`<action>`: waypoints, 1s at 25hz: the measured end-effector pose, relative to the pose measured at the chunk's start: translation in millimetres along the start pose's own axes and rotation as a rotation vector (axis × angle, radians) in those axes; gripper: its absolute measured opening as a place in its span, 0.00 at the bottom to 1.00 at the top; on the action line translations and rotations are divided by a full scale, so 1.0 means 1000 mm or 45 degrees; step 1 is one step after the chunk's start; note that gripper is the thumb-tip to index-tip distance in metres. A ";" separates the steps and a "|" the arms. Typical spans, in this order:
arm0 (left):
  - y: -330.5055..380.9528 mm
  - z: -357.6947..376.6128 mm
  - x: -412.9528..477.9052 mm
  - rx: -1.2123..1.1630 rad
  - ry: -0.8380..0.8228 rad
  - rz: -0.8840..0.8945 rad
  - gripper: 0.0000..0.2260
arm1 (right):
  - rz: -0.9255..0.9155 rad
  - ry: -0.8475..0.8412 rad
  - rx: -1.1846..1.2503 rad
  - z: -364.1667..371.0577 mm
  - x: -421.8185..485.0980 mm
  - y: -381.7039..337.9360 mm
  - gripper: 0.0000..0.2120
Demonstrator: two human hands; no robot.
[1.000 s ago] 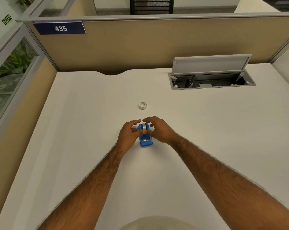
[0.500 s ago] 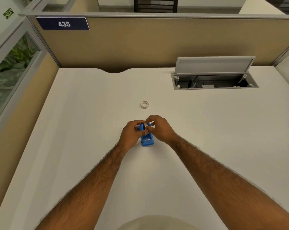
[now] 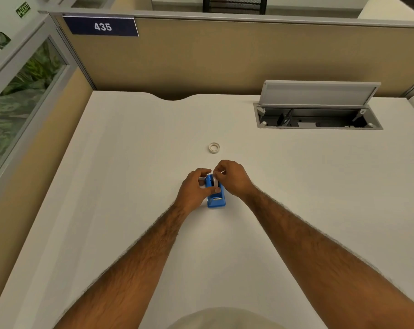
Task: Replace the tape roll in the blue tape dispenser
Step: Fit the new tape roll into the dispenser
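Note:
A small blue tape dispenser (image 3: 216, 200) stands on the white desk (image 3: 130, 162), its metal cutter end toward me. My left hand (image 3: 194, 189) clasps its left side, thumb across the body. My right hand (image 3: 232, 178) pinches the whitish tape roll (image 3: 215, 181) that sits in the top of the dispenser. Much of the roll is hidden by my fingers. A second small tape ring (image 3: 214, 147) lies flat on the desk just beyond my hands.
An open cable hatch (image 3: 317, 115) with its raised grey lid sits at the back right of the desk. Beige cubicle partitions (image 3: 225, 60) close the back and left sides, with a glass panel at far left.
My hands have closed tighter around the dispenser, and my left thumb now lies across its body. The roll sits lower in the dispenser than a second ago.

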State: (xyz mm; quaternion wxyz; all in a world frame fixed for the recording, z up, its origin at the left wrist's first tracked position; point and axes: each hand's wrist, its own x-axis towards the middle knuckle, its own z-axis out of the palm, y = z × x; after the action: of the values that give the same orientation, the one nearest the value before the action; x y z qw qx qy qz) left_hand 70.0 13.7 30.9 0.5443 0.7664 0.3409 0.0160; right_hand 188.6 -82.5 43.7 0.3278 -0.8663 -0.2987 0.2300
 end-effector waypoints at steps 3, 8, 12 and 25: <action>-0.001 0.000 0.002 0.008 -0.005 0.015 0.27 | -0.020 0.019 0.019 0.000 -0.008 0.002 0.02; 0.001 0.003 0.003 0.040 0.012 0.031 0.22 | -0.027 0.069 0.003 0.001 -0.013 0.000 0.02; 0.002 0.004 0.003 0.061 0.022 0.036 0.23 | -0.003 0.101 -0.059 0.001 -0.005 -0.004 0.03; 0.003 0.001 0.003 0.036 -0.019 0.045 0.22 | -0.005 0.090 -0.004 -0.001 -0.019 0.006 0.04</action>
State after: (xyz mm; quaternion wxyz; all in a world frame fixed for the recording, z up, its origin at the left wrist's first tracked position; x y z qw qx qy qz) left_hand 74.4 13.8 32.0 0.5355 0.7800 0.3236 0.0149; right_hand 177.3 -98.9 44.0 0.3373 -0.8738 -0.2889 0.1980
